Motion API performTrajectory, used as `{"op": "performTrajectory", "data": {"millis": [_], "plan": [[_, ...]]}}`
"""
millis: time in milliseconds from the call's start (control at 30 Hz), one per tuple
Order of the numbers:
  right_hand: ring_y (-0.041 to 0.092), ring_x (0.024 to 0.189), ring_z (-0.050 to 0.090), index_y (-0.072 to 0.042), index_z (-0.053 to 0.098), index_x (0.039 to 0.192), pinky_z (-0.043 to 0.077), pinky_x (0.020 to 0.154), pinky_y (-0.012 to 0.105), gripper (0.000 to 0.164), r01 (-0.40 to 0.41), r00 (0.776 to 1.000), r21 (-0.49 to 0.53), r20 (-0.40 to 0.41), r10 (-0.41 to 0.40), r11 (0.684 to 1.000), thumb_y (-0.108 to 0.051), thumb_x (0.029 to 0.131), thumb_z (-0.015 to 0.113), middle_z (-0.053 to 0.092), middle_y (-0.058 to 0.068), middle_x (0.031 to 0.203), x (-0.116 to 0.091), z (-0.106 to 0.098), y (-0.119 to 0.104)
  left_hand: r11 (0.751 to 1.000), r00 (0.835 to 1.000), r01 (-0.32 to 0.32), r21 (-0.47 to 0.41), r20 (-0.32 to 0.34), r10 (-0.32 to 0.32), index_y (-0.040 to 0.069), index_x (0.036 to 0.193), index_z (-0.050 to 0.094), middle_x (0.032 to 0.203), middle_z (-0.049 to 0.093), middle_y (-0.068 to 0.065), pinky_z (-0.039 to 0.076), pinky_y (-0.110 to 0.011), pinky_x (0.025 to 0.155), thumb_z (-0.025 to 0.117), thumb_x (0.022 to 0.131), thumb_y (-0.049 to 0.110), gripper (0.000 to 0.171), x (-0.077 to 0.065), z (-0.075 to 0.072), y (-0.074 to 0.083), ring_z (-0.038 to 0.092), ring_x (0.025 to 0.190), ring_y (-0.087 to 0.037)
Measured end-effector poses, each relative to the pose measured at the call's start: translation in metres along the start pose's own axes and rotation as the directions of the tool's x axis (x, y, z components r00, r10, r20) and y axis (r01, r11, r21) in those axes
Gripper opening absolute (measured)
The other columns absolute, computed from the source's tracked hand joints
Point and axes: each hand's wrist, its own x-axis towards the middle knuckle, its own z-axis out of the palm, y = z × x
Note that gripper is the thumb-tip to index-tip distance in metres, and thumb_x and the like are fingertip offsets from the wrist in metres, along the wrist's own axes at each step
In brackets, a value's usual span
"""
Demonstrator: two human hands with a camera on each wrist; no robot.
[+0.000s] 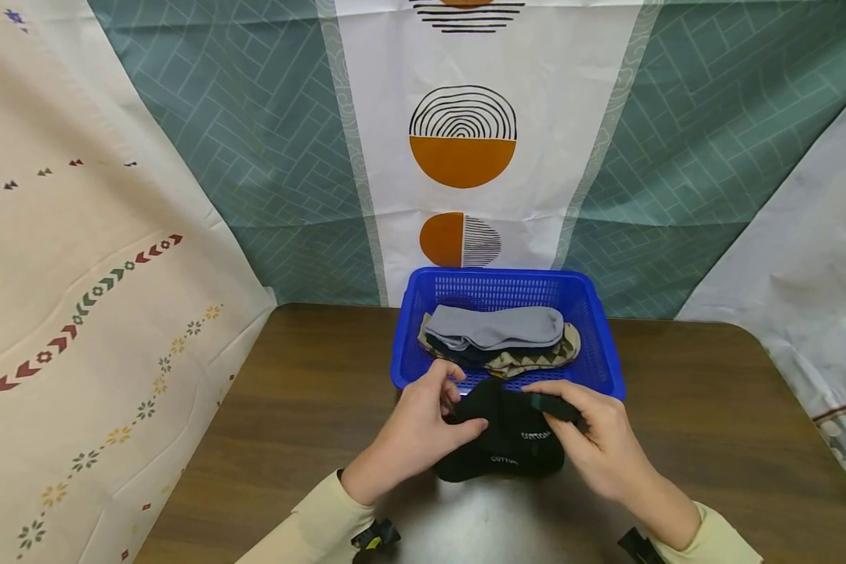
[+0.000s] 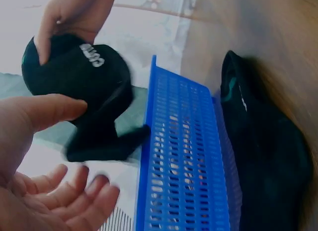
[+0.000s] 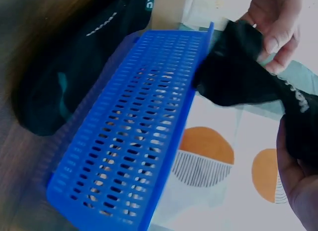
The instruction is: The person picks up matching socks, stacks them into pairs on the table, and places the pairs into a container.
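My right hand (image 1: 595, 439) pinches a black sock (image 2: 94, 77) with white lettering, in the air by the near rim of the blue basket (image 1: 507, 278). Part of the sock hangs loose and bent. On the sock's other side is my left hand (image 1: 423, 431), thumb and fingers spread apart. In the left wrist view its thumb (image 2: 64, 109) lies at the sock's edge while the other fingers stay clear. A second black sock (image 3: 64, 67) lies flat on the table in front of the basket, under both hands.
Inside the basket, a grey folded sock (image 1: 497, 325) lies on dark and patterned tan socks (image 1: 536, 362). The brown wooden table (image 1: 310, 376) extends to both sides. Patterned cloth (image 1: 282, 157) hangs behind it and at both sides.
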Motion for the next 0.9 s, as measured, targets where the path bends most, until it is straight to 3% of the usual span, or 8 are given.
{"op": "performTrajectory", "data": {"millis": [100, 200, 300, 467, 533, 633, 800, 900], "plan": [[0.009, 0.101, 0.063, -0.012, 0.064, 0.112, 0.045, 0.088, 0.012, 0.044, 0.050, 0.999, 0.022, 0.008, -0.050, 0.999, 0.014, 0.078, 0.061, 0.068, 0.001, 0.107, 0.002, 0.002, -0.003, 0.996, 0.999, -0.045, 0.071, 0.024, 0.043, 0.027, 0.122, 0.043, 0.111, 0.052, 0.009, 0.047, -0.028, 0.088, 0.076, 0.072, 0.049, 0.064, 0.001, 0.002, 0.007, 0.052, 0.103, -0.007], [0.009, 0.102, 0.063, -0.010, 0.065, 0.111, 0.045, 0.088, 0.012, 0.045, 0.087, 0.996, 0.028, 0.005, -0.087, 0.996, 0.016, 0.075, 0.063, 0.068, 0.003, 0.107, 0.003, 0.006, -0.006, 0.992, 0.992, -0.111, 0.059, 0.074, 0.107, 0.032, 0.129, 0.040, 0.126, 0.049, 0.013, 0.044, -0.034, 0.097, 0.072, 0.072, 0.057, 0.070, 0.004, 0.006, 0.014, 0.047, 0.118, -0.006], [0.010, 0.101, 0.064, -0.010, 0.064, 0.111, 0.045, 0.088, 0.012, 0.046, 0.098, 0.995, 0.032, 0.003, -0.098, 0.995, 0.017, 0.074, 0.063, 0.068, 0.003, 0.107, 0.004, 0.008, -0.009, 0.985, 0.974, -0.169, -0.022, 0.150, 0.171, 0.035, 0.127, 0.044, 0.123, 0.054, 0.017, 0.047, -0.029, 0.093, 0.070, 0.073, 0.057, 0.064, 0.007, 0.013, 0.020, 0.052, 0.113, -0.002], [0.011, 0.100, 0.064, -0.010, 0.064, 0.113, 0.046, 0.087, 0.013, 0.047, 0.095, 0.995, 0.044, 0.004, -0.095, 0.994, 0.018, 0.075, 0.061, 0.068, 0.003, 0.107, 0.005, 0.008, -0.013, 0.962, 0.938, -0.221, -0.158, 0.234, 0.254, 0.033, 0.115, 0.058, 0.106, 0.064, 0.020, 0.048, -0.016, 0.080, 0.069, 0.082, 0.042, 0.036, 0.010, 0.024, 0.020, 0.059, 0.095, 0.007], [0.011, 0.099, 0.064, -0.010, 0.064, 0.113, 0.046, 0.086, 0.013, 0.048, 0.092, 0.996, 0.038, -0.002, -0.092, 0.995, 0.019, 0.075, 0.060, 0.068, 0.002, 0.106, 0.004, 0.007, -0.013, 0.958, 0.937, -0.215, -0.190, 0.236, 0.257, 0.032, 0.112, 0.062, 0.103, 0.066, 0.019, 0.049, -0.015, 0.079, 0.068, 0.084, 0.037, 0.029, 0.010, 0.026, 0.016, 0.060, 0.093, 0.008], [0.009, 0.098, 0.064, -0.010, 0.065, 0.112, 0.046, 0.085, 0.012, 0.047, 0.084, 0.996, 0.018, -0.018, -0.084, 0.996, 0.019, 0.074, 0.061, 0.068, 0.003, 0.105, 0.003, 0.004, -0.010, 0.962, 0.950, -0.172, -0.212, 0.224, 0.220, 0.030, 0.103, 0.066, 0.095, 0.067, 0.019, 0.050, -0.016, 0.072, 0.068, 0.084, 0.035, 0.020, 0.008, 0.026, 0.010, 0.062, 0.085, 0.007], [0.008, 0.099, 0.063, -0.008, 0.066, 0.111, 0.045, 0.086, 0.011, 0.040, 0.068, 0.996, 0.002, -0.065, -0.068, 0.998, 0.013, 0.077, 0.063, 0.068, 0.004, 0.105, -0.001, -0.002, -0.004, 0.978, 0.965, -0.101, -0.181, 0.222, 0.140, 0.026, 0.081, 0.066, 0.066, 0.059, 0.016, 0.045, -0.018, 0.053, 0.071, 0.081, 0.039, 0.014, 0.009, 0.015, 0.001, 0.053, 0.059, 0.003], [0.008, 0.098, 0.063, -0.007, 0.066, 0.110, 0.045, 0.086, 0.012, 0.036, 0.045, 0.993, -0.007, -0.108, -0.045, 0.999, 0.012, 0.079, 0.063, 0.068, 0.005, 0.106, -0.004, -0.005, 0.000, 0.987, 0.968, -0.080, -0.136, 0.224, 0.109, 0.026, 0.077, 0.066, 0.063, 0.055, 0.016, 0.042, -0.018, 0.052, 0.073, 0.078, 0.039, 0.015, 0.010, 0.006, -0.005, 0.049, 0.058, 0.000]]}}
